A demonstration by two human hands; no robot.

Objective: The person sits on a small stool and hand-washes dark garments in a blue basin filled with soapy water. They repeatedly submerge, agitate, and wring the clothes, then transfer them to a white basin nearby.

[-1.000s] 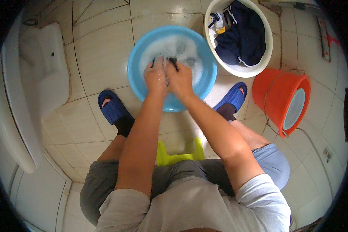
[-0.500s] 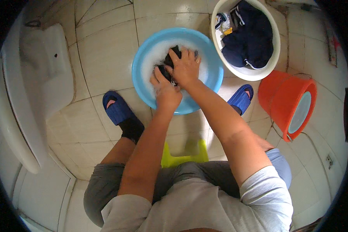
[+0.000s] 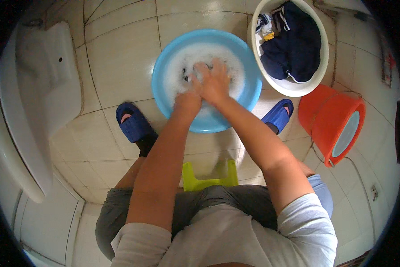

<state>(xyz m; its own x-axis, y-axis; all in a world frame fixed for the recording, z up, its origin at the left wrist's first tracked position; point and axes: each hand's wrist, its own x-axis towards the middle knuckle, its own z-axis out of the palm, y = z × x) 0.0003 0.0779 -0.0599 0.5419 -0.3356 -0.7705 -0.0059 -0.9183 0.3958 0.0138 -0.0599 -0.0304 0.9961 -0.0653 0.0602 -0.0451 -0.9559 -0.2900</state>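
Note:
A light blue basin (image 3: 163,105) full of white suds stands on the floor in front of me, and both my hands are in it. My right hand (image 3: 214,84) presses down into the foam with its fingers spread, some tips sunk in the suds. Just left of it and touching it is my left hand (image 3: 188,101), its fingers hidden under foam and behind the right hand. Small patches of a dark wet cloth (image 3: 184,74) poke through the suds by my hands. Most of the cloth lies beneath the foam, so its kind does not show.
At the basin's right stands a cream tub (image 3: 297,90) with navy clothing (image 3: 293,49) in it. Nearer on the right is an orange bucket (image 3: 317,120). Blue slippers (image 3: 135,124) are on my feet, either side of the basin. A yellow-green stool (image 3: 209,181) is below me; a white fixture (image 3: 57,75) stands left.
The dark cloth has gone down under the suds, where before it showed in both hands. My hands have sunk lower and drawn together. The view has shifted slightly.

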